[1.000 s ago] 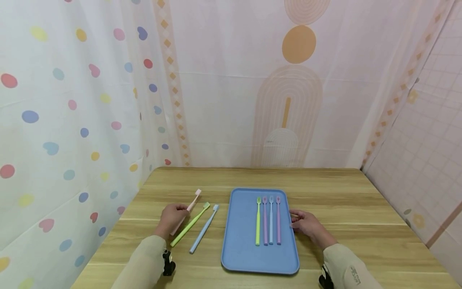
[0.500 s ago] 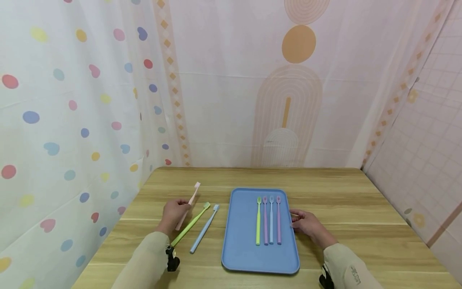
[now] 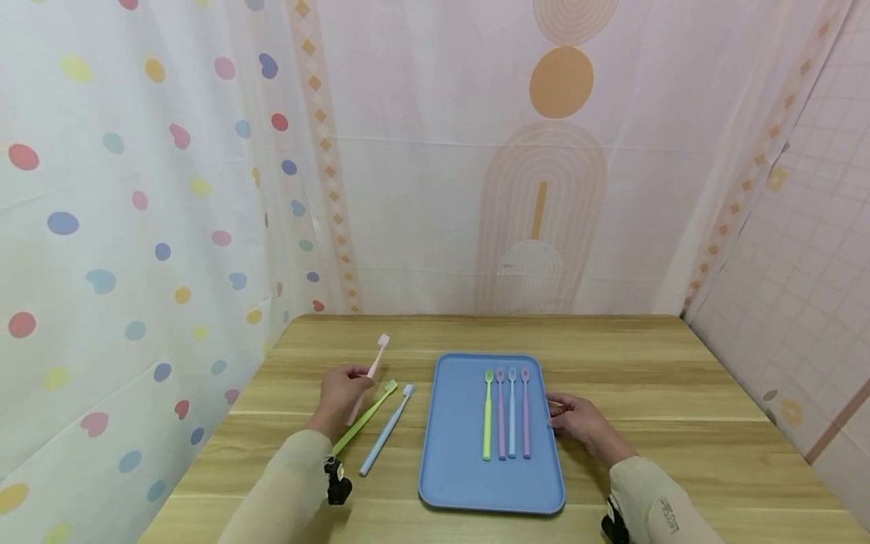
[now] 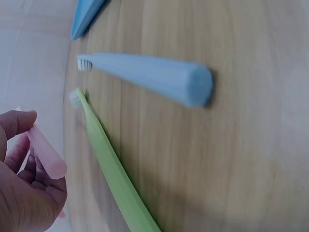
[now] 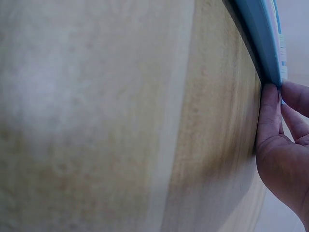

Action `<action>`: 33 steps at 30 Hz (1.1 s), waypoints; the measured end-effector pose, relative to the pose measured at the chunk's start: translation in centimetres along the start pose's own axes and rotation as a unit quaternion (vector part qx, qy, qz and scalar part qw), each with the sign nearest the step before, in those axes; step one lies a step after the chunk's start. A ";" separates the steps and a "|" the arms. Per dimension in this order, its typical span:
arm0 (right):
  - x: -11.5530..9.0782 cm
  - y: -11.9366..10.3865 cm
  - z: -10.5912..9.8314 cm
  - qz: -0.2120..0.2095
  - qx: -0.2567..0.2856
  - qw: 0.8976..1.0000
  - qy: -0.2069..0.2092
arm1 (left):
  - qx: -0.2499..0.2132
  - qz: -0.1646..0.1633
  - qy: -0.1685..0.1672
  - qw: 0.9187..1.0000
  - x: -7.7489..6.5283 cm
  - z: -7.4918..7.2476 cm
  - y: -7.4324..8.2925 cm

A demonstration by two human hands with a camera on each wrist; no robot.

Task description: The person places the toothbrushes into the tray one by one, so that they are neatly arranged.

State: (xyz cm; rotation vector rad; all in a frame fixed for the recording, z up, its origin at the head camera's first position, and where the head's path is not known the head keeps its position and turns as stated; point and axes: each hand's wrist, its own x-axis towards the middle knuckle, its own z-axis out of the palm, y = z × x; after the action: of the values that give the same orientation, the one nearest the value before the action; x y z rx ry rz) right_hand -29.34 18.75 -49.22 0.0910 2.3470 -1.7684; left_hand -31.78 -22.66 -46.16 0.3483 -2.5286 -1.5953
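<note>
The left hand (image 3: pixel 343 397) pinched the pink toothbrush (image 3: pixel 375 364) between thumb and fingers, its head end pointing up and away. The brush appeared to be held above the wooden table (image 3: pixel 646 351), near the green toothbrush (image 3: pixel 370 414), with the light-blue toothbrush (image 3: pixel 387 429) just beyond. The grip looked light — a slack pinch could have let the handle swivel or drop, and a low sideways sweep could have knocked the 2 loose brushes askew.

The right hand (image 3: pixel 578 419) touched the right rim of the blue tray (image 3: pixel 455 480). An uneven push there could have slid the tray and disturbed the 4 brushes lying side by side on it: yellow-green (image 3: pixel 487 423), purple (image 3: pixel 501 427), pale blue (image 3: pixel 513 423) and another purple (image 3: pixel 526 423).

Whether the right fingers pinched that rim or only rested against it, I could not tell. In the left wrist view, the fingers hid most of the pink brush's far end, and the picture's bottom edge cut off the green handle. The right wrist view showed only a strip of tray.
</note>
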 end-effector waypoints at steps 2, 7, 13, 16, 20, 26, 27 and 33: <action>0.0 0.0 0.0 0.001 -0.001 1.000 0.001 | -0.007 0.001 0.001 1.000 0.0 0.3 0.3; 0.1 0.0 0.0 0.001 -0.006 1.000 0.001 | -0.022 -0.001 -0.007 1.000 0.0 1.2 1.0; 0.0 0.0 0.0 0.003 -0.007 1.000 0.001 | -0.037 0.002 -0.009 0.999 -0.2 2.3 1.7; 0.1 0.0 0.0 0.002 -0.003 1.000 -0.001 | -0.037 0.008 -0.010 0.999 -0.3 2.8 1.8; 0.1 -0.1 0.0 0.001 0.000 1.000 -0.002 | -0.042 0.017 -0.010 0.999 -0.5 3.5 2.1; 0.2 0.0 0.0 0.000 -0.006 1.000 0.002 | -0.053 0.031 -0.002 0.998 -0.4 5.1 2.5; 0.2 0.0 0.0 -0.001 -0.007 1.000 0.002 | -0.062 0.033 -0.001 0.998 -0.4 5.4 2.6; 0.4 0.1 -0.2 -0.004 -0.007 1.000 0.002 | -0.126 0.025 -0.001 0.992 -1.0 7.2 3.4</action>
State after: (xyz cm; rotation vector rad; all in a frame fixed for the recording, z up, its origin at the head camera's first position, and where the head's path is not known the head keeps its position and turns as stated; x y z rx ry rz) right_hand -29.70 18.95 -49.29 0.0834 2.3666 -1.7564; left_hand -32.90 -14.74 -46.15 0.2517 -2.2801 -1.8657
